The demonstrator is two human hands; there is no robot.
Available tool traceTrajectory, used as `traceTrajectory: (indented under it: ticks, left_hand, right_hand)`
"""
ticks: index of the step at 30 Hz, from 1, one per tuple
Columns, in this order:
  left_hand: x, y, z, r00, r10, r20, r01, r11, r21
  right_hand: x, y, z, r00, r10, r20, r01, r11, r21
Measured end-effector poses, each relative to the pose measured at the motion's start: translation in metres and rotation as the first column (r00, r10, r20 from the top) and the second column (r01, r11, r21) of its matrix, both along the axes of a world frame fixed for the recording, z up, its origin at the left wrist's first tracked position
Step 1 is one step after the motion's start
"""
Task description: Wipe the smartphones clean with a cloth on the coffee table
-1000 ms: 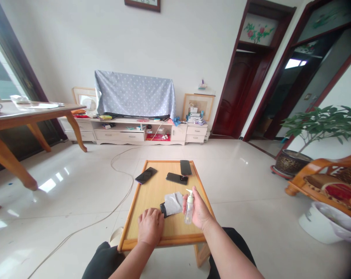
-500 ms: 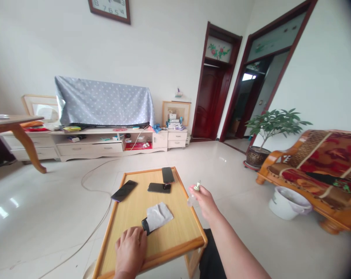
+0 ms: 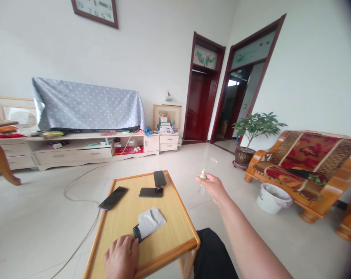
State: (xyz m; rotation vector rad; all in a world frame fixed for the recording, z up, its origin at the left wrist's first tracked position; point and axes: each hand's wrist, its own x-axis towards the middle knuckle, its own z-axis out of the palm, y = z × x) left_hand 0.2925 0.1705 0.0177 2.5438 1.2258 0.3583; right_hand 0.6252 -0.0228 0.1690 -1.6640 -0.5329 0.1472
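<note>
A small clear bottle (image 3: 201, 189) with a pale green pump or spray top is gripped in my right hand (image 3: 215, 188), held out in the air past the right edge of the small wooden table (image 3: 152, 248). My left hand (image 3: 121, 255) lies on the tabletop near its front left, fingers slightly bent, with the fingertips at the near end of a black phone (image 3: 136, 232). A crumpled light grey cloth (image 3: 152, 221) covers most of that phone. Farther back on the table lie three more dark phones: one at left (image 3: 113, 198), one in the middle (image 3: 151, 192), one at the back right (image 3: 159, 179).
A white bucket (image 3: 272, 199) stands on the floor at right, before a wooden sofa (image 3: 312, 159). Behind it is a potted plant (image 3: 245, 157). A cable (image 3: 85, 240) runs along the floor at left. A low cabinet (image 3: 76, 155) lines the far wall.
My right hand has moved right and slightly up with the bottle, farther from the table edge. The view has turned a little to the right. My left hand stays beside the covered phone.
</note>
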Motion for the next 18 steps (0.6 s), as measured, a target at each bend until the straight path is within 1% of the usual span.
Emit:
traceTrajectory:
  ticks: [4,10,14,16,18]
  left_hand:
    - [-0.002,0.000,0.002,1.000,-0.001,0.007,0.001,1.000,-0.013]
    - [-0.004,0.001,-0.002,1.000,0.011,0.025,-0.011,1.000,-0.009]
    - [-0.005,0.004,-0.004,1.000,0.006,0.029,-0.005,1.000,-0.018]
    - [-0.006,0.005,-0.004,0.999,0.002,0.038,-0.001,1.000,-0.019]
    - [-0.007,0.006,-0.005,0.999,0.003,0.050,-0.002,1.000,-0.019]
  right_hand:
    - [0.004,-0.002,0.017,0.997,-0.050,0.056,0.050,0.999,-0.007]
    - [0.015,-0.001,0.042,0.981,-0.133,0.141,0.137,0.990,-0.021]
    - [0.018,0.002,0.063,0.955,-0.175,0.239,0.190,0.981,-0.041]
    - [0.016,0.004,0.073,0.948,-0.171,0.270,0.189,0.981,-0.044]
    - [0.014,0.006,0.083,0.956,-0.129,0.263,0.147,0.988,-0.051]
